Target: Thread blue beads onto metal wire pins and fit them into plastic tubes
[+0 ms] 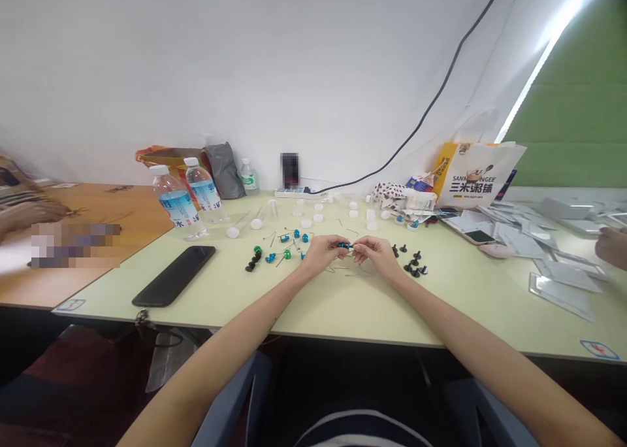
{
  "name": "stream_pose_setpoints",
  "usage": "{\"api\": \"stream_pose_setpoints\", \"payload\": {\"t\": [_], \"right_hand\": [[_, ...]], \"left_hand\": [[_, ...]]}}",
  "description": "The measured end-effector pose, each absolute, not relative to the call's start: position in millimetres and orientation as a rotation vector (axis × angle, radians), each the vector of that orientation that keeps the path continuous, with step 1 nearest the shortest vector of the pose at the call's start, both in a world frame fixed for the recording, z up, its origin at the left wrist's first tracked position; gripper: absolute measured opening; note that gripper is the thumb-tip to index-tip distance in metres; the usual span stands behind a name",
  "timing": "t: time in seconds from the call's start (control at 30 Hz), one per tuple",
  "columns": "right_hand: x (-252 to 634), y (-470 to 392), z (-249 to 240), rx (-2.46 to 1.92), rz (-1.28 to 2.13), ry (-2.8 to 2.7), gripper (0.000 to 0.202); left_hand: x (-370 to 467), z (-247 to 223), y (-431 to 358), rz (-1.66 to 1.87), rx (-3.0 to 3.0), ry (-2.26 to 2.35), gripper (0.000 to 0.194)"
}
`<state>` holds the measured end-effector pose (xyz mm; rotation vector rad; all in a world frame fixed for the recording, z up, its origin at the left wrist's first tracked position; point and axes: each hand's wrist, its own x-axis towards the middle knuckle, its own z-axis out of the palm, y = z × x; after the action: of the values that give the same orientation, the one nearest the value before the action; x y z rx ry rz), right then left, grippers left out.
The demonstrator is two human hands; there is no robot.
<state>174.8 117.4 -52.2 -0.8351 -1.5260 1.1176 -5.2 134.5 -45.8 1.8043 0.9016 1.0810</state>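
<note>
Over the middle of the pale yellow table [333,316], my left hand [321,252] and my right hand [375,251] meet with their fingertips closed. Between them is a small blue and black part [345,246], too small to name; both hands pinch it. Just left of my left hand lie several small blue parts [285,238], a green part [287,255] and thin metal pins. A short row of black parts [250,265] with a green top is farther left. Beside my right hand are several black knob-like parts [416,263]. Thin metal rods [337,268] lie beneath my hands.
A black phone [175,276] and two water bottles [206,189] are on the left. Clear tubes with white caps [306,223] stand behind my hands. A paper bag [473,172] and many white flat packs [563,293] lie right. Other people's hands [612,246] show at both sides.
</note>
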Motion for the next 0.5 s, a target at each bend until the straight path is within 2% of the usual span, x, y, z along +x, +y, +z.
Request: {"api": "stream_pose_setpoints", "payload": {"t": [0.27, 0.5], "right_hand": [[172.9, 119.3, -53.5, -0.879, 1.127, -1.524, 0.034], [175.0, 124.1, -56.4, -0.849, 0.883, -1.564, 0.034]], "left_hand": [[-4.8, -47.7, 138.4, 1.068, 1.702, 0.893, 0.022], [-7.0, -44.7, 141.3, 1.064, 1.619, 0.91, 0.021]]}}
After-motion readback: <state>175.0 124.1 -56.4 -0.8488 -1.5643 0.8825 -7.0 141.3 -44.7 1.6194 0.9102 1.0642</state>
